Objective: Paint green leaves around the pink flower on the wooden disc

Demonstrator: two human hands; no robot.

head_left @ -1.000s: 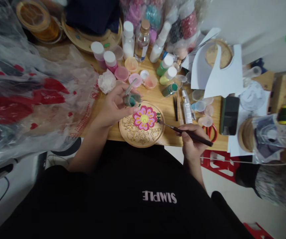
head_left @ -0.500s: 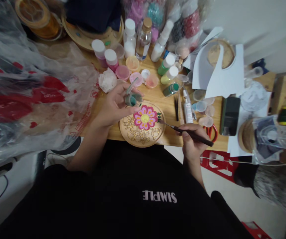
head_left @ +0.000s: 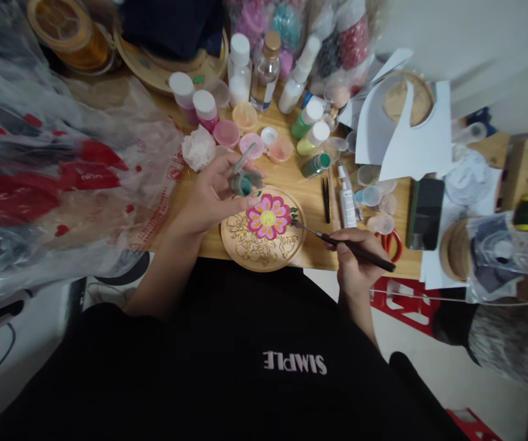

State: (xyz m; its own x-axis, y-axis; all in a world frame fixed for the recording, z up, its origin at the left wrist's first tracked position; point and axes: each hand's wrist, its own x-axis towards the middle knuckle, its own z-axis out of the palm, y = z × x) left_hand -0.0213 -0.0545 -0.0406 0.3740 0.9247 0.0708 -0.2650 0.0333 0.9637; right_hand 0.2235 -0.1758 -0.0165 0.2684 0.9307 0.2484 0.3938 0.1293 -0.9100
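Note:
My left hand (head_left: 215, 199) grips a small clear cup (head_left: 247, 184) with green paint in it, and a stick leans out of its top. Just below the cup lies a round wooden board (head_left: 264, 262) at the table's front edge. It bears a pink flower (head_left: 268, 217) with a yellow centre, green leaves beside it, and gold outlines lower down. In my right hand (head_left: 354, 260) is a palette knife (head_left: 356, 250) with a dark handle. Its thin metal tip is at the green leaves on the board's right side; whether it touches them I cannot tell.
Behind the board stand small cups of pink and orange paint (head_left: 226, 134) and white-capped bottles (head_left: 239, 70). Black tweezers (head_left: 325, 199), a white glue tube (head_left: 347, 205), red scissors (head_left: 395, 246) and a phone (head_left: 425, 214) lie to the right. Plastic bags (head_left: 121, 165) cover the left side.

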